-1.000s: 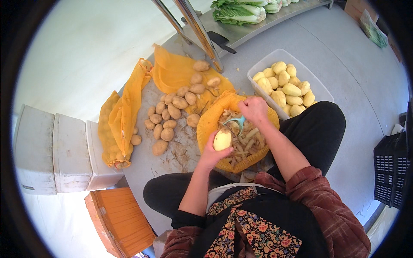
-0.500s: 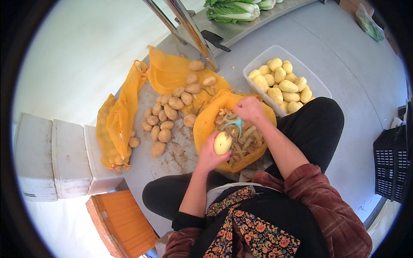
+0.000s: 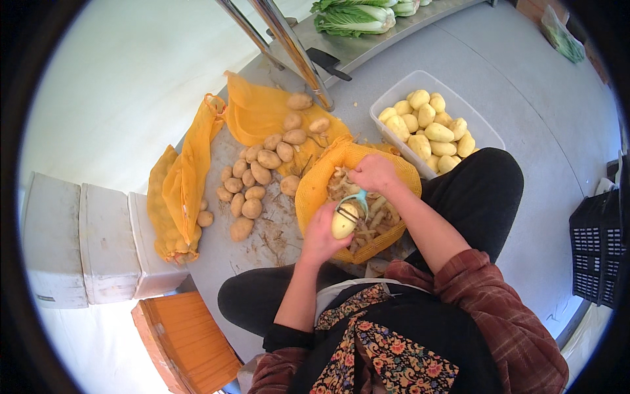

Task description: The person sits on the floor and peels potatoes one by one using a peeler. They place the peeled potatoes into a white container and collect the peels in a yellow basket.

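A mostly peeled yellow potato [image 3: 344, 225] is gripped in my left hand [image 3: 320, 234], over the near left part of an orange mesh sack [image 3: 314, 197]. My right hand [image 3: 374, 175] is closed round the handle of a light-blue peeler [image 3: 361, 198], whose blade lies against the potato's upper side. Below both hands, the open sack holds a heap of potato peelings [image 3: 377, 217]. Most of the peeler's handle is hidden by my fingers.
Unpeeled potatoes [image 3: 260, 173] lie left of the sack, some on spread orange netting [image 3: 252, 98]. A filled net bag [image 3: 176, 203] leans by white boxes [image 3: 108, 243]. Peeled potatoes fill a clear tub [image 3: 489, 131] at right. Metal legs [image 3: 289, 46] and cabbages [image 3: 357, 20] are beyond.
My right hand has come down and slightly left, bringing the peeler from above the peelings onto the potato. The potato has shifted and tilted slightly in my left hand.
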A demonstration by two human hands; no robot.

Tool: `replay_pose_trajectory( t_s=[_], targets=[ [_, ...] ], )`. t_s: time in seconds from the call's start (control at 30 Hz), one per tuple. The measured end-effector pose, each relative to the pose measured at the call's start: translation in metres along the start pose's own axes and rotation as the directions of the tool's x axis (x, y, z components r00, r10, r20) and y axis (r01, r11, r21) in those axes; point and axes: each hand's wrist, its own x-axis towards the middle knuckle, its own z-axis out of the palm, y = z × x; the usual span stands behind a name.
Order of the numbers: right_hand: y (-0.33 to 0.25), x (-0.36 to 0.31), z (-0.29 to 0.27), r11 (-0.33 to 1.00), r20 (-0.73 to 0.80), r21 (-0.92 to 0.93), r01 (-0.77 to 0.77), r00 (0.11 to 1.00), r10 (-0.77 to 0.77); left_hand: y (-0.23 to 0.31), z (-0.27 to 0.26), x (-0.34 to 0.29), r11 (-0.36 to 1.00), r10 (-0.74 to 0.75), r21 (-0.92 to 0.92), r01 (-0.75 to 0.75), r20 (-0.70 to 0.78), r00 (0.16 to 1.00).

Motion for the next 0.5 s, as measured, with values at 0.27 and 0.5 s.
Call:
replay_pose_trajectory(
  t_s=[0.27, 0.5],
  targets=[
    [0.015, 0.009, 0.005, 0.987, -0.312, 0.16, -0.002, 0.949, 0.053, -0.003, 0.008, -0.006, 0.389, -0.414, -0.854, 0.345, 0.173, 0.894],
    [-0.008, -0.012, 0.014, 0.9, -0.429, 0.006, 0.437, 0.814, -0.392, -0.015, 0.009, 0.002, -0.214, -0.437, -0.911, 0.353, 0.413, 0.799]
  ],
)
